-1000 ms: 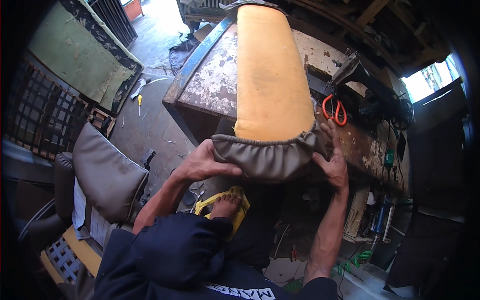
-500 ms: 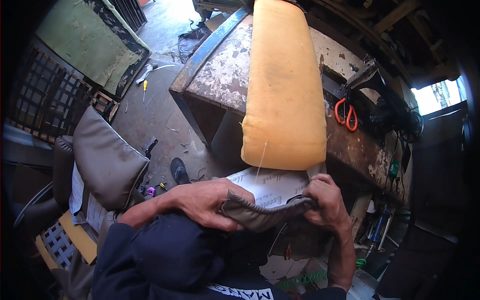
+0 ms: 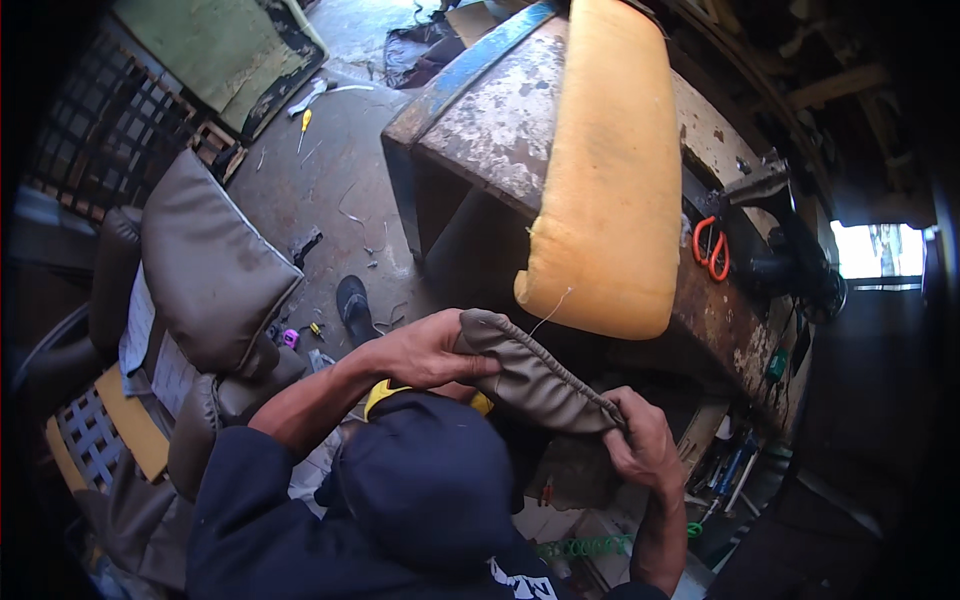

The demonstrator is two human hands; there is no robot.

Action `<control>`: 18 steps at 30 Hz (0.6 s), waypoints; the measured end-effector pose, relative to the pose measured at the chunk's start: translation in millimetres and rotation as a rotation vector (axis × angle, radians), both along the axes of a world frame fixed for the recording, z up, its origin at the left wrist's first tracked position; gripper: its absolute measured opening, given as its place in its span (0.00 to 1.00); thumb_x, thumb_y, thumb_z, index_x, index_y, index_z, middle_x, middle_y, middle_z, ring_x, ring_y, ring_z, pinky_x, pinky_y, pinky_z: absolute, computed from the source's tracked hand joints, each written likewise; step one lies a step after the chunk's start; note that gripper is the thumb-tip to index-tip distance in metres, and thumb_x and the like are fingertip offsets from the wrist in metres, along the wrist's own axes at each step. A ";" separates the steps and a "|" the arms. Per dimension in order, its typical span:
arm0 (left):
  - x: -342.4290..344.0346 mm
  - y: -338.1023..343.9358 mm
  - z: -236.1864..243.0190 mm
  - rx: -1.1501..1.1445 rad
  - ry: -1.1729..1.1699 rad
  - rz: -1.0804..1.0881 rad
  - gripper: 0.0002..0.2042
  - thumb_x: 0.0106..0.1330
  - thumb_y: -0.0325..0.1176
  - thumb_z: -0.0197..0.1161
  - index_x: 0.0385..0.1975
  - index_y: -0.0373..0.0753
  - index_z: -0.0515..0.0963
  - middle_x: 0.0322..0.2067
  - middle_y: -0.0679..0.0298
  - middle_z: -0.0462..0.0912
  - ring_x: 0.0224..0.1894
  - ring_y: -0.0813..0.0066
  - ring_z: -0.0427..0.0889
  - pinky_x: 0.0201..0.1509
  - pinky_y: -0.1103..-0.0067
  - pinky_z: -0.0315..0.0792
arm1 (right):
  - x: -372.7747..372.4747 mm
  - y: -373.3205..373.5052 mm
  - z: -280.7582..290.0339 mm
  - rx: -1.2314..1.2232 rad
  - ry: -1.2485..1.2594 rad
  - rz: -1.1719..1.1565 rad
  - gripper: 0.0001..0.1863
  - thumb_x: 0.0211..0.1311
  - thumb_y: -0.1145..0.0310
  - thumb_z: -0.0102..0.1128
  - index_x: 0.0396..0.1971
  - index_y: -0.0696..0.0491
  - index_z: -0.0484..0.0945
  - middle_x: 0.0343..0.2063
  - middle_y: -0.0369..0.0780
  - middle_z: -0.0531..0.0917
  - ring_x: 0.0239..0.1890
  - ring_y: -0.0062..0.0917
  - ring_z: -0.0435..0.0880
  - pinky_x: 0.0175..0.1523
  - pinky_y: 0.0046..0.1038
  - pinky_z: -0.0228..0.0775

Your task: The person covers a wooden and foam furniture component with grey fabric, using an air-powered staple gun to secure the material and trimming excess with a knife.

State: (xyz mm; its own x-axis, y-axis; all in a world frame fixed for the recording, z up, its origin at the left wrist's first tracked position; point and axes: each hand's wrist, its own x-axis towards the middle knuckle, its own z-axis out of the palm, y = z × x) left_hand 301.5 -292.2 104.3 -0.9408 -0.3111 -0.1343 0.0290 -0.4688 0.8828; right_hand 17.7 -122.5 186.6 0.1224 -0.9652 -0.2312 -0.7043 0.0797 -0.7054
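My left hand [image 3: 430, 352] grips the upper left end of a taupe, gathered fabric cover [image 3: 530, 375], thumb across its face. My right hand [image 3: 642, 440] is closed on the cover's lower right end. The cover stretches diagonally between them, below and apart from a long yellow foam block [image 3: 610, 170] lying on a worn workbench [image 3: 495, 115]. A loose pale thread hangs from the foam's near end. Dark clothing fills the lower middle, with part of something yellow showing under my left wrist.
Red-handled scissors [image 3: 712, 250] and a black sewing machine [image 3: 790, 260] are on the bench at right. At left are padded cushions [image 3: 205, 260], a lattice frame [image 3: 90, 125] and a green panel [image 3: 205, 60]. A yellow screwdriver [image 3: 305, 125] and a sandal [image 3: 352, 305] lie on the floor.
The cover has come away from the foam's near end, uncovering it, and is now held lower, tilted diagonally. Its white printed lining, visible half a second ago, no longer shows.
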 end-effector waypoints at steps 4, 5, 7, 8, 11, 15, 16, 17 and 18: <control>5.9 -4.1 -21.2 0.099 0.175 -0.154 0.24 0.58 0.25 0.79 0.54 0.32 0.77 0.51 0.66 0.84 0.54 0.79 0.79 0.61 0.77 0.74 | 14.4 -8.3 6.3 0.073 -0.005 -0.022 0.15 0.47 0.83 0.55 0.38 0.59 0.77 0.24 0.47 0.78 0.26 0.37 0.81 0.36 0.32 0.73; 7.4 -7.3 -22.7 0.112 0.154 -0.205 0.24 0.58 0.24 0.79 0.54 0.32 0.77 0.51 0.65 0.85 0.54 0.78 0.80 0.61 0.77 0.75 | 15.7 -12.3 9.2 0.124 0.007 -0.057 0.15 0.46 0.83 0.55 0.37 0.59 0.78 0.22 0.46 0.78 0.24 0.34 0.81 0.34 0.31 0.73; 9.7 -10.4 -29.2 0.138 0.217 -0.118 0.23 0.58 0.23 0.78 0.53 0.32 0.78 0.50 0.65 0.85 0.54 0.78 0.80 0.61 0.77 0.75 | 21.5 -24.1 16.2 0.122 0.013 0.004 0.13 0.49 0.81 0.64 0.38 0.59 0.80 0.22 0.44 0.82 0.24 0.28 0.85 0.35 0.29 0.75; 9.9 -8.4 -34.1 0.164 0.258 -0.049 0.22 0.58 0.23 0.78 0.52 0.33 0.78 0.50 0.65 0.85 0.54 0.78 0.80 0.61 0.77 0.75 | 32.9 -32.2 23.1 0.185 0.014 0.002 0.15 0.51 0.77 0.69 0.41 0.59 0.81 0.25 0.44 0.84 0.26 0.28 0.87 0.36 0.27 0.76; 3.5 -18.1 -60.4 0.187 0.331 0.109 0.18 0.61 0.21 0.74 0.51 0.34 0.78 0.47 0.65 0.86 0.53 0.78 0.80 0.61 0.76 0.75 | 54.5 -40.1 16.5 0.247 0.045 -0.042 0.22 0.52 0.68 0.80 0.47 0.57 0.83 0.30 0.44 0.88 0.30 0.26 0.91 0.38 0.25 0.78; -10.1 -39.5 -85.0 0.143 0.247 0.224 0.18 0.62 0.28 0.75 0.50 0.33 0.80 0.45 0.66 0.87 0.48 0.79 0.81 0.58 0.77 0.75 | 65.8 -46.4 18.5 0.402 0.154 -0.072 0.20 0.58 0.71 0.75 0.50 0.55 0.83 0.32 0.44 0.90 0.33 0.28 0.92 0.41 0.26 0.79; -13.4 -44.1 -87.3 0.121 0.196 0.221 0.19 0.61 0.30 0.76 0.50 0.33 0.81 0.44 0.66 0.87 0.47 0.79 0.82 0.58 0.77 0.74 | 70.1 -47.7 18.1 0.352 0.155 -0.159 0.20 0.58 0.72 0.75 0.51 0.55 0.83 0.32 0.45 0.89 0.33 0.29 0.92 0.42 0.26 0.79; -15.8 -47.4 -87.6 0.176 0.177 0.239 0.19 0.61 0.32 0.77 0.49 0.33 0.81 0.44 0.66 0.87 0.47 0.79 0.82 0.58 0.77 0.74 | 73.8 -49.3 16.4 0.297 0.151 -0.246 0.20 0.59 0.72 0.74 0.52 0.56 0.82 0.32 0.46 0.89 0.34 0.30 0.91 0.42 0.26 0.79; -17.4 -52.5 -88.2 0.182 0.186 0.234 0.20 0.60 0.33 0.78 0.49 0.34 0.81 0.44 0.66 0.87 0.47 0.78 0.82 0.58 0.77 0.74 | 84.1 -52.6 17.8 0.215 0.142 -0.336 0.21 0.60 0.73 0.73 0.54 0.56 0.82 0.37 0.48 0.89 0.38 0.31 0.91 0.46 0.27 0.78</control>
State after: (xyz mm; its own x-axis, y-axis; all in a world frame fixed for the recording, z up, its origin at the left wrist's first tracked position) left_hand 284.1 -344.7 16.2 -0.8604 -0.5080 -0.0404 0.3066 -0.5793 0.7552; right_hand 101.8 -175.1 204.4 -0.2381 -0.8740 -0.4237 -0.7028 0.4561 -0.5459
